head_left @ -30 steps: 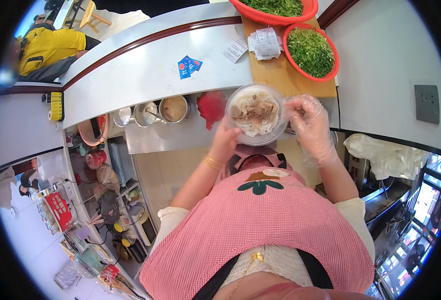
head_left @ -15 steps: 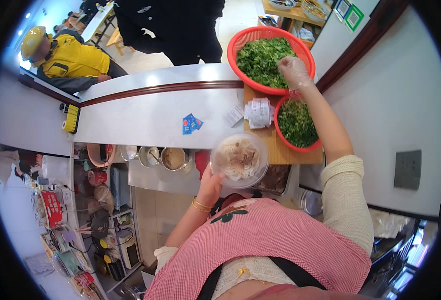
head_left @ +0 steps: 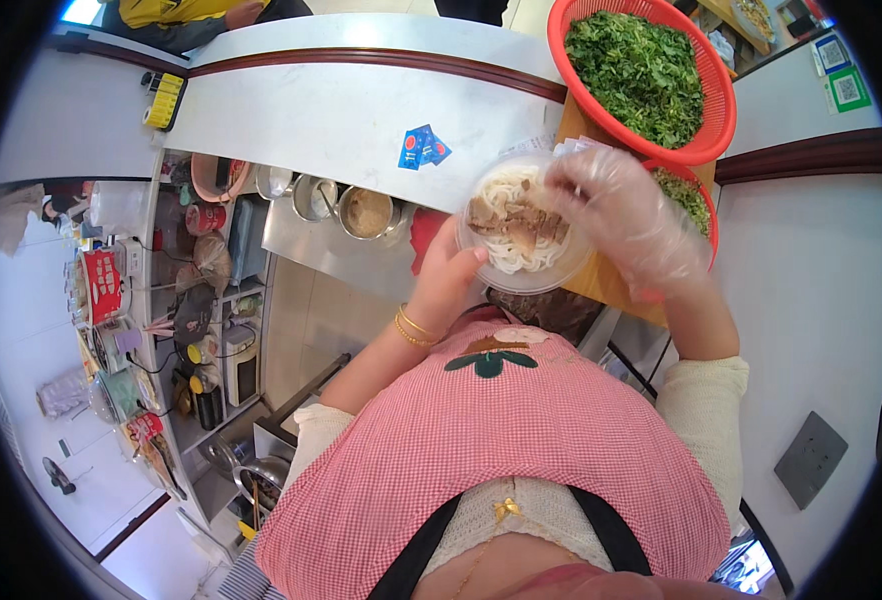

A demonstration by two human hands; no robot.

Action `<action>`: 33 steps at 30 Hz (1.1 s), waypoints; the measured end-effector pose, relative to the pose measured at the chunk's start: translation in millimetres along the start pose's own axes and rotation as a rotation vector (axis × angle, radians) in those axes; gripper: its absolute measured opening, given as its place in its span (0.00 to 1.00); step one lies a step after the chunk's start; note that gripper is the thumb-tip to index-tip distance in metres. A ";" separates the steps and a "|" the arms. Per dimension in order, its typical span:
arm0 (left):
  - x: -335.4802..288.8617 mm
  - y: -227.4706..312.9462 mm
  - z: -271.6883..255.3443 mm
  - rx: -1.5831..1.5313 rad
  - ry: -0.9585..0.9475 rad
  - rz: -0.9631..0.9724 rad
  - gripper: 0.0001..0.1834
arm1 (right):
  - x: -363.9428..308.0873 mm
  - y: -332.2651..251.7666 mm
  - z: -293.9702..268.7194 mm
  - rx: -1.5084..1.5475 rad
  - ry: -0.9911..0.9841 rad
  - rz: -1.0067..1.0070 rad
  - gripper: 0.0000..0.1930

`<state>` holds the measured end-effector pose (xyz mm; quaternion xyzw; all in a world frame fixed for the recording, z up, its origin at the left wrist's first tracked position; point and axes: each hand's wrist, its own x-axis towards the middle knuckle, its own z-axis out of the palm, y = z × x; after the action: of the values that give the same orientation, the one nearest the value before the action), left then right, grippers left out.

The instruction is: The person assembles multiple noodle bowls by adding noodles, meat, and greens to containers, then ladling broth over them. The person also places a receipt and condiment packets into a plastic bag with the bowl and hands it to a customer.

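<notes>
My left hand (head_left: 448,277), bare with gold bangles at the wrist, grips the near left side of a round clear plastic bowl (head_left: 571,262). White noodles (head_left: 521,257) fill it, topped with brown sliced meat (head_left: 518,226). Over the bowl's right side is my right hand (head_left: 621,205) in a thin clear plastic glove, its fingers drawn together and pointing down. What they hold, if anything, I cannot make out. Beyond that hand stands a large red basket (head_left: 723,110) of chopped leafy greens (head_left: 636,75). A smaller red basket (head_left: 713,205) of finer chopped greens is partly hidden behind the glove.
Blue cards (head_left: 423,147) lie on the white counter (head_left: 331,110). Several metal pots (head_left: 365,213) line a lower shelf at left. The baskets stand on a wooden board (head_left: 601,280). A person's yellow sleeve (head_left: 176,10) shows beyond the counter.
My right hand has come from the large basket of greens back over the bowl. The view has shifted, and the person in dark clothes beyond the counter is mostly out of it.
</notes>
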<state>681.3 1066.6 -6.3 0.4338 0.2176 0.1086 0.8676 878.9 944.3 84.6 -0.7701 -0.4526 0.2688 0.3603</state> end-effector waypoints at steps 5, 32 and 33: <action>4.3 9.3 -12.9 -0.052 -0.058 -0.003 0.33 | -24.1 -13.7 34.2 -0.319 0.051 0.006 0.09; 11.6 38.2 -66.0 -0.070 -0.094 -0.057 0.33 | 14.1 -42.3 70.2 0.097 0.274 0.113 0.09; 12.4 37.9 -65.9 -0.059 -0.097 -0.076 0.34 | 15.2 -42.1 69.6 0.061 0.266 0.122 0.10</action>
<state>661.2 1140.5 -14.4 0.4041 0.1882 0.0607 0.8931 813.0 993.5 75.4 -0.8137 -0.3447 0.1995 0.4234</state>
